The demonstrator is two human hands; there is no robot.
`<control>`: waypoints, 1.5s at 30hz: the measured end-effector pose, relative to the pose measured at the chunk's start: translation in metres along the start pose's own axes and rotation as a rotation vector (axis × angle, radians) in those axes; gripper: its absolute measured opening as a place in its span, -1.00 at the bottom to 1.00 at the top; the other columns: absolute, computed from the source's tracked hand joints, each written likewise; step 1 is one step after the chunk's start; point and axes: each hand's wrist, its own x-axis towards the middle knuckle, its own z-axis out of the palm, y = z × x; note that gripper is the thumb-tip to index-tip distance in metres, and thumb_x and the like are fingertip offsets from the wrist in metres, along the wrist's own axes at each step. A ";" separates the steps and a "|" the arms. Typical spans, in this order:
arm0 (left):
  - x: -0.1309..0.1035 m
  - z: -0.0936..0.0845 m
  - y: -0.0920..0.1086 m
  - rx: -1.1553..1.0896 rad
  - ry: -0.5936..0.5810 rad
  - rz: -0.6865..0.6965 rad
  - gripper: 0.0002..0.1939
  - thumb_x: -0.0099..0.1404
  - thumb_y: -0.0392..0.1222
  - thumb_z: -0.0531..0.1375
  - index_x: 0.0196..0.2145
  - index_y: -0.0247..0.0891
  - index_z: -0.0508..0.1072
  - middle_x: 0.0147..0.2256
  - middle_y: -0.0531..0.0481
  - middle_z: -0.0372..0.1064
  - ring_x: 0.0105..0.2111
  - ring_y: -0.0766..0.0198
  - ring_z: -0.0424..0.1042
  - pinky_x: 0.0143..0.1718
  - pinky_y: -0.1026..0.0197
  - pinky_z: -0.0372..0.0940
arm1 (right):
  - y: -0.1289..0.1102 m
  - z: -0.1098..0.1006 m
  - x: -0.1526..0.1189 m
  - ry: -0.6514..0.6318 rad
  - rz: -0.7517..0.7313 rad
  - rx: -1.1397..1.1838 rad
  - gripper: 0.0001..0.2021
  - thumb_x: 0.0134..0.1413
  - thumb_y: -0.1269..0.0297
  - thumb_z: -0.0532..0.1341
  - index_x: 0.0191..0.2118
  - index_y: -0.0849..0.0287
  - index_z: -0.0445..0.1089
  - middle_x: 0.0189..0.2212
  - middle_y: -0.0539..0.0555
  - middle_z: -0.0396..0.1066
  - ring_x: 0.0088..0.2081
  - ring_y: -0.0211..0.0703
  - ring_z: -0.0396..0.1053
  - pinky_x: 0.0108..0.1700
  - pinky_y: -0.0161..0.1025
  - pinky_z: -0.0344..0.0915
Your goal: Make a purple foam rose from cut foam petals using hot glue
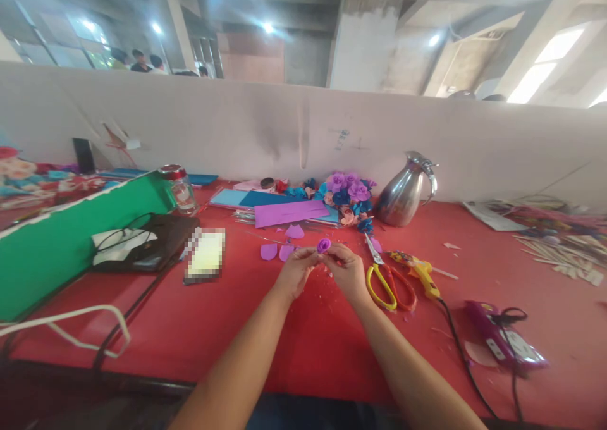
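Observation:
Between my two hands, over the middle of the red table point(303, 329), is a small purple paper flower point(324, 246) with curled petals. My left hand point(298, 270) pinches it from the left, and my right hand point(348, 269) grips its right side with closed fingers. Cut purple petals point(269, 251) lie just left of and beyond my left hand. Close to the right hand are scissors point(384, 278) with yellow and red handles, blades pointing away. A yellow glue gun point(422, 275) lies to their right, its cord running toward the near edge.
Purple paper point(289, 212) rests on blue sheets, beside a bunch of paper flowers point(348, 193). Behind stands a metal jug point(403, 193). A glass jar point(179, 190), dark bag point(156, 246) and phone point(205, 255) are left; a purple power strip point(505, 338) and sticks point(559, 256) right.

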 end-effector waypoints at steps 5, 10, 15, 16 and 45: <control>0.004 -0.005 0.006 0.035 0.170 0.105 -0.76 -0.15 -0.07 0.43 -0.54 -0.25 0.57 -0.52 0.04 0.44 -0.42 0.30 0.34 -0.19 0.19 0.17 | 0.000 -0.006 0.001 0.150 0.103 -0.044 -0.75 0.02 0.10 0.23 -0.41 0.18 0.51 -0.48 0.06 0.49 -0.43 -0.18 0.37 -0.35 -0.26 0.27; 0.006 -0.006 0.011 0.055 0.233 0.135 -0.76 -0.19 -0.10 0.44 -0.51 -0.22 0.58 -0.48 0.05 0.48 -0.38 0.29 0.38 -0.12 0.17 0.17 | 0.000 -0.010 0.002 0.220 0.141 0.050 -0.78 0.00 0.14 0.23 -0.44 0.20 0.47 -0.51 0.05 0.48 -0.41 -0.18 0.39 -0.30 -0.26 0.30; 0.004 -0.005 0.014 0.132 0.178 0.169 -0.81 -0.12 -0.12 0.41 -0.50 -0.22 0.59 -0.46 0.04 0.48 -0.35 0.26 0.37 -0.11 0.18 0.18 | -0.005 -0.005 0.002 0.139 0.098 0.057 -0.82 -0.01 0.22 0.21 -0.33 0.17 0.50 -0.41 0.07 0.48 -0.37 -0.17 0.39 -0.32 -0.27 0.31; 0.004 -0.005 0.014 0.149 0.167 0.172 -0.83 -0.11 -0.12 0.41 -0.52 -0.21 0.58 -0.47 0.05 0.47 -0.36 0.26 0.37 -0.12 0.18 0.18 | -0.007 -0.005 0.001 0.115 0.072 0.042 -0.83 0.01 0.22 0.20 -0.33 0.16 0.50 -0.39 0.07 0.47 -0.37 -0.18 0.38 -0.34 -0.29 0.30; -0.001 0.004 0.006 0.209 0.057 0.093 -0.78 -0.04 -0.07 0.37 -0.48 -0.26 0.56 -0.49 0.03 0.43 -0.41 0.29 0.29 -0.24 0.22 0.14 | 0.005 0.001 0.001 0.055 0.071 -0.045 -0.81 -0.04 0.13 0.27 -0.41 0.15 0.50 -0.47 0.03 0.35 -0.44 -0.19 0.28 -0.41 -0.28 0.20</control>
